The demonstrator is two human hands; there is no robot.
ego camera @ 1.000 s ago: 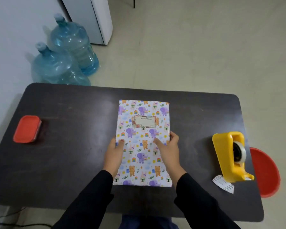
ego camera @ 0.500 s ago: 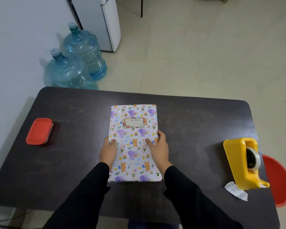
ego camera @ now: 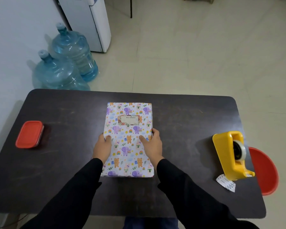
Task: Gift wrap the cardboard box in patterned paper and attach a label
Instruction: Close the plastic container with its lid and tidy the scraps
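Wrapped box (ego camera: 127,146), covered in white paper printed with purple elephants, orange bears and rainbows, lies flat at the middle of the dark worktop (ego camera: 64,171), its long sides running away from me. Nearest me, my black sleeves enter from the bottom edge, which cuts off my arms. My left grip (ego camera: 102,148) holds the box's left side and my right grip (ego camera: 153,147) its right side, about halfway along. Each thumb lies on top of the paper; the other fingers curl over the edges, mostly hidden. Past my thumbs, a small label (ego camera: 130,120) reading "Best Wishes" sits on the top face, its finer detail too small to make out. To the right stand a yellow tape dispenser (ego camera: 228,156) and a torn paper scrap (ego camera: 226,183); a red round shape (ego camera: 264,171) is half hidden behind the worktop's edge. To the left sits a red-lidded container (ego camera: 29,134). Beyond, on the floor, two blue water bottles (ego camera: 59,75) stand beside a white appliance (ego camera: 92,22), cut off at the top.
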